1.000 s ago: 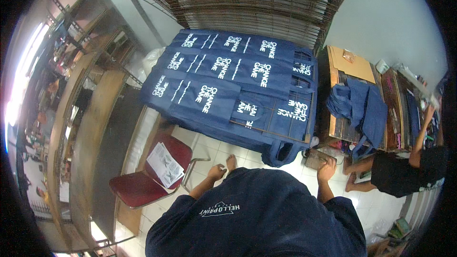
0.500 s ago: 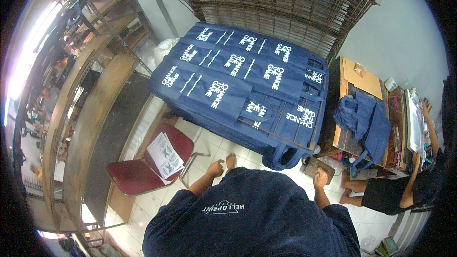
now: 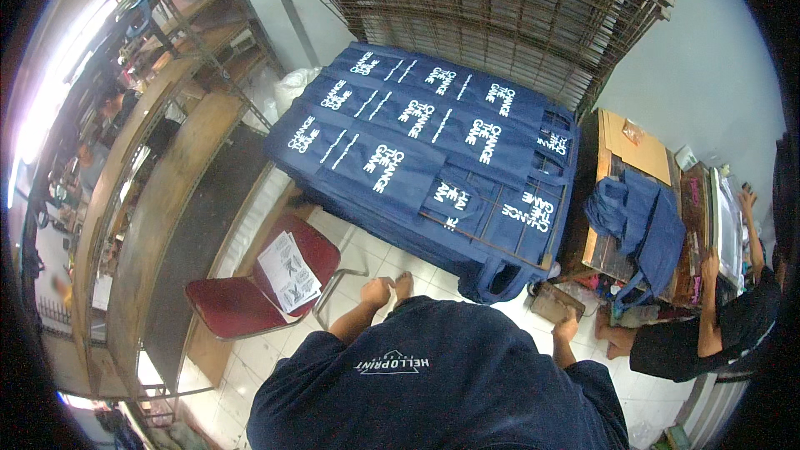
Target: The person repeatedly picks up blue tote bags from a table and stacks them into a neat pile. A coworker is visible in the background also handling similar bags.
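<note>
Blue bags [image 3: 457, 146]: spread flat before me, wire frame [image 3: 483, 240] at near right corner | I judge cloth light, soft, not fragile; best hold by hanging strap [image 3: 486, 275] | left hand [image 3: 377, 291], right hand [image 3: 567, 322]: apart from bags, cannot tell how open | red chair [image 3: 225, 307] at left

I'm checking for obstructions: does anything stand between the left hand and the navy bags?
Nothing visible does: only tiled floor shows between the left hand and the near edge of the navy bags. The red chair stands to the left.
</note>
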`<state>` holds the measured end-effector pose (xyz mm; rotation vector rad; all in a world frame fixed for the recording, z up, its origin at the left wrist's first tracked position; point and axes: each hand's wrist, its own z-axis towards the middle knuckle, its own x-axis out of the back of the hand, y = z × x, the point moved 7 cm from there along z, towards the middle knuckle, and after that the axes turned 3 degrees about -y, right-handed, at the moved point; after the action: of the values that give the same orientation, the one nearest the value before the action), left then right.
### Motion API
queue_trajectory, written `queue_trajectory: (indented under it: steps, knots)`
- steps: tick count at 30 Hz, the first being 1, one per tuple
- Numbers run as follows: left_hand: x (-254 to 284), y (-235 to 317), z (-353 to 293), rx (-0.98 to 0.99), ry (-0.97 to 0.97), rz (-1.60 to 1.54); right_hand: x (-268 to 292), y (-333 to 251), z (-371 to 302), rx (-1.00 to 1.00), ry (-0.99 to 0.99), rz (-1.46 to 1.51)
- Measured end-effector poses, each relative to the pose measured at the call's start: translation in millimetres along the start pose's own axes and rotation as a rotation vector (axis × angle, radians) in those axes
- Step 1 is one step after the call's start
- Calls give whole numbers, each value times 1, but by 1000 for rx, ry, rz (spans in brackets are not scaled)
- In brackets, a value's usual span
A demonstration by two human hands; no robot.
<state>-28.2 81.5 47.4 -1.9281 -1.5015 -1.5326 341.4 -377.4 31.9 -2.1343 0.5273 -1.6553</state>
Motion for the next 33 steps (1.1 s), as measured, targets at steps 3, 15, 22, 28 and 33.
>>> queue_trajectory:
  steps: [3,15,22,28,33]
  knots:
    - [-4,-7,8,59,38,-11,22,-17,-11,135,184,-70]
    - [-63,-47,18,54,-455,-157,43,-17,-15,-100,198,-290]
    - [-65,-52,22,-37,-369,-107,11,9,-4,-123,80,-292]
    - [-68,-43,19,-73,-396,-125,-86,70,-4,9,-446,25]
    - [-77,-44,16,-126,-457,-62,-97,85,-19,99,-401,-6]
